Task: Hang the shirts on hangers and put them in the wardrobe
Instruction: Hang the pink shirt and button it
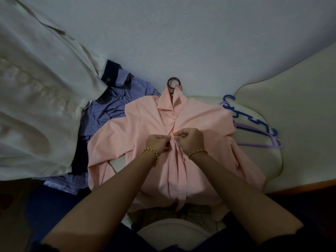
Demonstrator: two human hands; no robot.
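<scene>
Head view took in one big cream garment (pixel 36 106) draped across the left side, against a pale wall (pixel 200 33). One cream padded seat (pixel 291 115) filled the right. One pink shirt (pixel 145 124) lay front-up in the middle, collar away from the person and hem towards them, already on one dark hanger (pixel 173 82) whose hook stuck out above the collar. Beside it on the left, partly under the cream garment, sat a crumpled blue striped shirt (pixel 109 106) with a dark collar; a strip of blue checked cloth (pixel 72 180) showed nearer the person. The left hand (pixel 158 140) and right hand (pixel 190 139) met at the pink shirt's button placket, each pinching the fabric with curled fingers. Two spare hangers lay on the seat to the right, one blue hanger (pixel 251 117) over one lilac hanger (pixel 258 143). Each wrist wore one gold bracelet (pixel 151 151).
</scene>
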